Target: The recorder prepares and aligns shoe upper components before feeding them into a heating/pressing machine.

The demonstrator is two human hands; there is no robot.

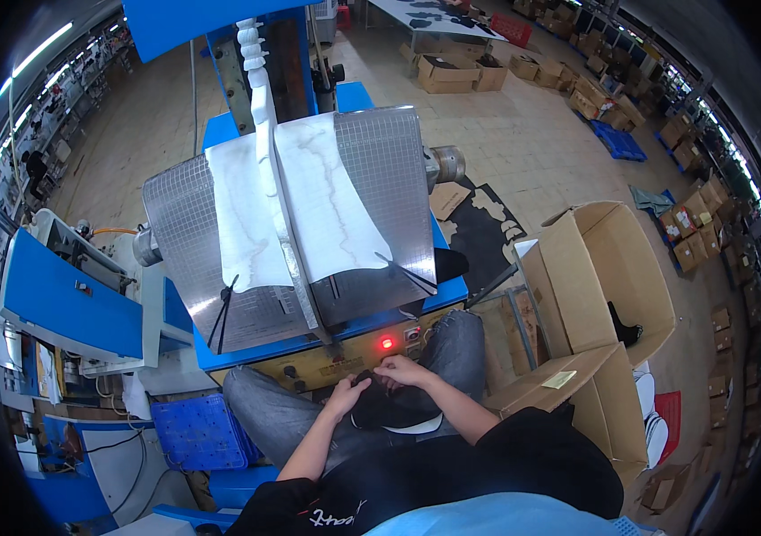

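In front of the blue press machine (309,223), on the seated person's lap, lies a black shoe upper (389,406). Left hand (345,393) grips its left edge, fingers curled onto the fabric. Right hand (401,369) pinches its top edge, just below the machine's yellow control panel (345,357) with 1 red lamp (387,342) lit. Right of the machine stands an open cardboard box (604,277). Left of it, low down, a blue plastic crate (197,433).
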